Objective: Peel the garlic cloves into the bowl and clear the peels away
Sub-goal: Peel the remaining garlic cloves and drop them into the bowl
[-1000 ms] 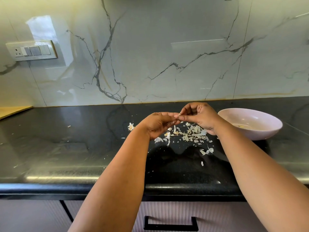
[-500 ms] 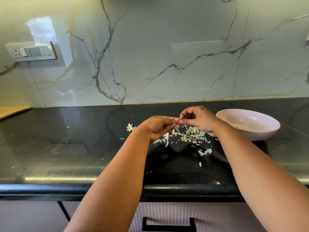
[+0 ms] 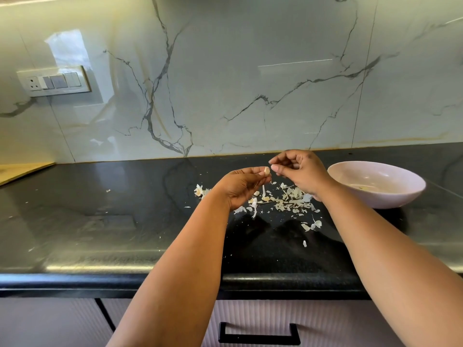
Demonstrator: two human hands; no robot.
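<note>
Pinching a garlic clove (image 3: pixel 266 170) above the peels (image 3: pixel 283 200), the left hand (image 3: pixel 241 187) steadies it left of the bowl (image 3: pixel 411 182) while the right hand (image 3: pixel 299 172), fingers curled, seemingly empty, picks at skin.

Pale garlic clove (image 3: pixel 266 170) pinched above scattered peels (image 3: pixel 288 200) left of pink bowl (image 3: pixel 395 196).

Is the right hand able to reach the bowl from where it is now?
Probably yes. The right hand hovers just left of the bowl, with nothing standing between them on the counter. The left hand holds the garlic clove, out of the way.
</note>
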